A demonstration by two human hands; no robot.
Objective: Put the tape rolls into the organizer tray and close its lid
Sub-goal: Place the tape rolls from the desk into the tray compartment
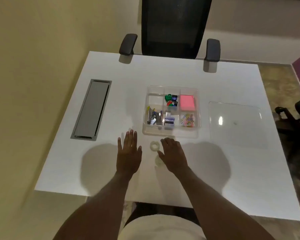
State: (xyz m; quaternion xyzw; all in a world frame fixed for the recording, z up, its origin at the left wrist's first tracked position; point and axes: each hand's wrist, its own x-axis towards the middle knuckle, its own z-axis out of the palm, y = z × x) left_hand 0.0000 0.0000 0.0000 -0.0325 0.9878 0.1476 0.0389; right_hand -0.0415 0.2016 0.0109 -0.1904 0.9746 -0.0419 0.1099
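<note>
A clear organizer tray [171, 134] with several compartments stands open in the middle of the white table. Its far-left compartment [155, 99] looks empty. Its clear lid [235, 125] lies flat to the right of the tray. Two pale tape rolls lie in front of the tray: one [154, 145] between my hands, another [158, 161] partly under my right thumb. My left hand [128, 153] rests flat and open on the table, left of the rolls. My right hand [173, 155] hovers open just right of them, fingers pointing at the tray's near edge.
The tray holds pink sticky notes [187, 102], coloured sharpeners [171, 100], staplers and staples [154, 116], and paper clips [187, 120]. A grey cable flap [92, 108] is set into the table at the left. A black office chair [171, 28] stands at the far edge.
</note>
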